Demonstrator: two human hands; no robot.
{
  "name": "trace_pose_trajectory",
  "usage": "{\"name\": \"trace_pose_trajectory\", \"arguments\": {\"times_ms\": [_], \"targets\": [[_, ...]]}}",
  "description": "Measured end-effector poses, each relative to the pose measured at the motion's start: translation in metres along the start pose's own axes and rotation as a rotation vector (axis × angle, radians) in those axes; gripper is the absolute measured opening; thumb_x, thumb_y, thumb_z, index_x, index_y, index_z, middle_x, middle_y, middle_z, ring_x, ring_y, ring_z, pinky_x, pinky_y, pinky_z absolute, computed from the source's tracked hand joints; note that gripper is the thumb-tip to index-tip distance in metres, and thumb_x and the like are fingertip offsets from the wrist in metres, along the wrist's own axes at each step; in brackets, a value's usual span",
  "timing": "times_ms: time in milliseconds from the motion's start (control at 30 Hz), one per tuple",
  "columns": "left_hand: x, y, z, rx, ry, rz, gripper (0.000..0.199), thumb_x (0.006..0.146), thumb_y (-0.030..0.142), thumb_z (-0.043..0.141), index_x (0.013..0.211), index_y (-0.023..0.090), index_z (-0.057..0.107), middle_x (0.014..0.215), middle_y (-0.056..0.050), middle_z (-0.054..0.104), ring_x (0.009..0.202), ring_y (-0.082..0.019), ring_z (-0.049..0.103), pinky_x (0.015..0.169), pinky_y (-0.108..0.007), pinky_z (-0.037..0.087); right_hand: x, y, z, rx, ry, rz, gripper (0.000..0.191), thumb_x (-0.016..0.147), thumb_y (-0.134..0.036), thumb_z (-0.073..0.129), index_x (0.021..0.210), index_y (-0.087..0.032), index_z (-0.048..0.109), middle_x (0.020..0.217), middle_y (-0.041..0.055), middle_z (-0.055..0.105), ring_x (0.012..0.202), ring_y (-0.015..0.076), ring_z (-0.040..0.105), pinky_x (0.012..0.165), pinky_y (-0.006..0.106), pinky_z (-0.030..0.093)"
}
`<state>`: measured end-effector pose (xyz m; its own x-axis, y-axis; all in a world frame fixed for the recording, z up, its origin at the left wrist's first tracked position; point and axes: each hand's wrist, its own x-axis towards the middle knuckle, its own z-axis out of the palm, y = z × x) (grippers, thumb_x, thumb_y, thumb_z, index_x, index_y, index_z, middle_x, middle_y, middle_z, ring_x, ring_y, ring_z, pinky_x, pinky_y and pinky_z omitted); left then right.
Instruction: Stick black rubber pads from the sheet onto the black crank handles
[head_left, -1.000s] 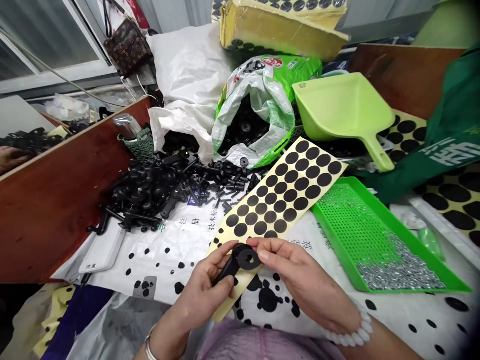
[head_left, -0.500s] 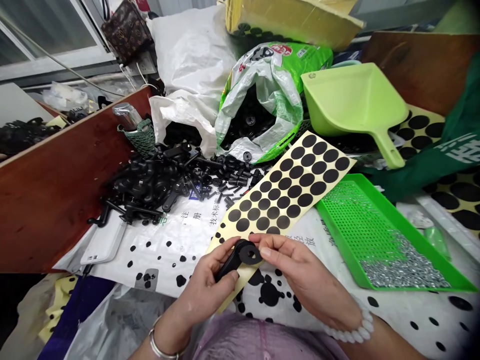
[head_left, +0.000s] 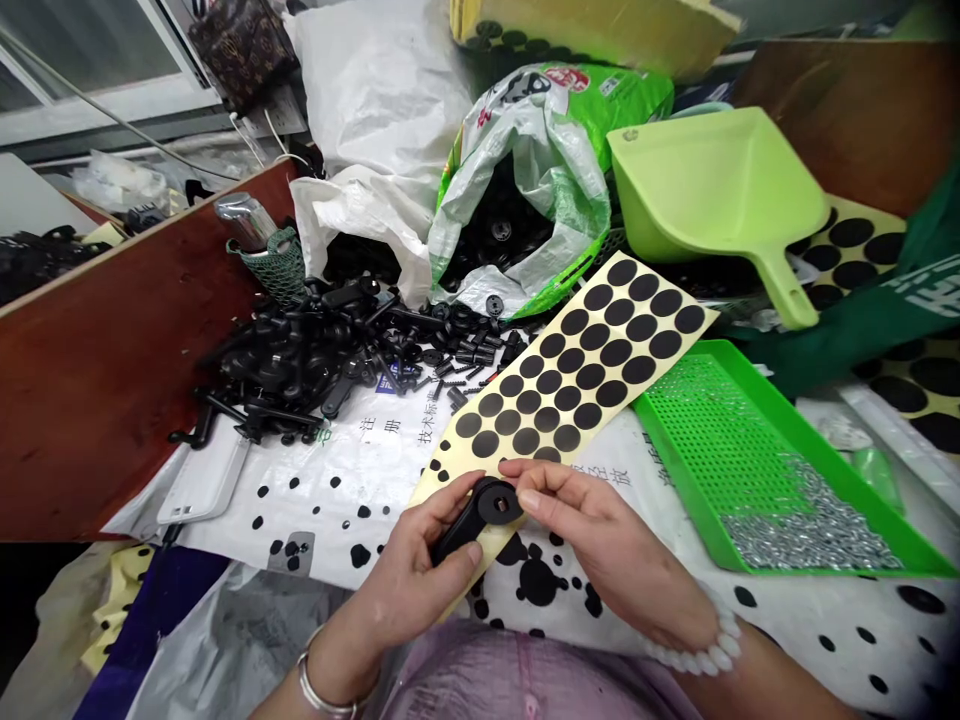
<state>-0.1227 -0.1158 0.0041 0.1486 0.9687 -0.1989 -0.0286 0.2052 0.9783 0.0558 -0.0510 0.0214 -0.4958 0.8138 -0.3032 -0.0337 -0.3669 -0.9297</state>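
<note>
My left hand [head_left: 420, 555] is wrapped round a black plastic crank handle [head_left: 463, 525], its round end turned up to the right. A black round pad [head_left: 496, 497] with a hole in its middle lies against that round end. Thumb and forefinger of my right hand [head_left: 592, 520] pinch the pad's right edge. Under both hands lies a cream sheet of black round stickers [head_left: 581, 355], with bare backing at its lower end.
A heap of black plastic parts [head_left: 300, 350] lies at the left, before a white sack [head_left: 375, 90] and an open green-and-white bag [head_left: 562, 200]. At right are a green tray [head_left: 712, 450] of small metal pieces and a light-green dustpan [head_left: 720, 180]. A white phone-like device [head_left: 206, 480] lies left.
The black pad has shifted slightly left and now sits more squarely over the handle's round end, the hole showing something inside. Both hands keep nearly the same place; the view has tilted a little.
</note>
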Motion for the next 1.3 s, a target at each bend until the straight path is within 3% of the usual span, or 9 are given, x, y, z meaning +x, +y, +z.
{"name": "trace_pose_trajectory", "arguments": {"times_ms": [433,667,900,1100,1300], "targets": [[0.006,-0.001,0.002,-0.023,-0.004,0.026,0.047,0.086,0.027,0.058,0.131,0.023,0.046,0.130,-0.008,0.056,0.120,-0.025,0.050,0.104,-0.040,0.037,0.003,0.000,-0.002,-0.054,0.002,0.016,0.022,0.080,-0.038,0.059,0.074,-0.017,0.060,0.118,0.0076,0.056,0.106,0.0247,0.051,0.095,0.042,0.032],[0.009,0.001,0.007,0.014,0.057,0.035,0.045,0.085,0.029,0.058,0.128,0.018,0.048,0.127,-0.011,0.058,0.116,-0.025,0.053,0.101,-0.039,0.040,0.003,0.003,-0.002,-0.072,0.020,0.015,0.021,0.079,-0.038,0.059,0.075,-0.018,0.061,0.119,0.0080,0.056,0.108,0.0260,0.051,0.097,0.043,0.032],[0.011,-0.007,0.013,0.065,0.170,0.034,0.041,0.083,0.030,0.060,0.121,0.016,0.054,0.110,-0.008,0.067,0.100,-0.021,0.062,0.089,-0.031,0.048,0.005,0.005,-0.001,-0.080,0.033,0.010,0.022,0.077,-0.039,0.060,0.071,-0.018,0.059,0.117,0.0085,0.056,0.113,0.0271,0.049,0.098,0.042,0.031],[0.011,-0.009,0.014,0.086,0.181,0.040,0.035,0.086,0.027,0.056,0.120,0.019,0.055,0.107,-0.007,0.068,0.099,-0.020,0.063,0.090,-0.033,0.048,0.004,0.005,0.000,-0.098,0.036,0.025,0.022,0.077,-0.038,0.058,0.070,-0.018,0.057,0.120,0.0083,0.054,0.108,0.0258,0.052,0.094,0.041,0.034],[0.010,-0.008,0.015,0.116,0.213,0.023,0.035,0.085,0.027,0.054,0.118,0.016,0.057,0.102,-0.008,0.069,0.098,-0.022,0.063,0.082,-0.032,0.052,0.005,0.011,0.001,-0.160,0.067,-0.039,0.016,0.080,-0.034,0.056,0.073,-0.019,0.057,0.117,0.0079,0.054,0.115,0.0246,0.047,0.097,0.039,0.032]]}}
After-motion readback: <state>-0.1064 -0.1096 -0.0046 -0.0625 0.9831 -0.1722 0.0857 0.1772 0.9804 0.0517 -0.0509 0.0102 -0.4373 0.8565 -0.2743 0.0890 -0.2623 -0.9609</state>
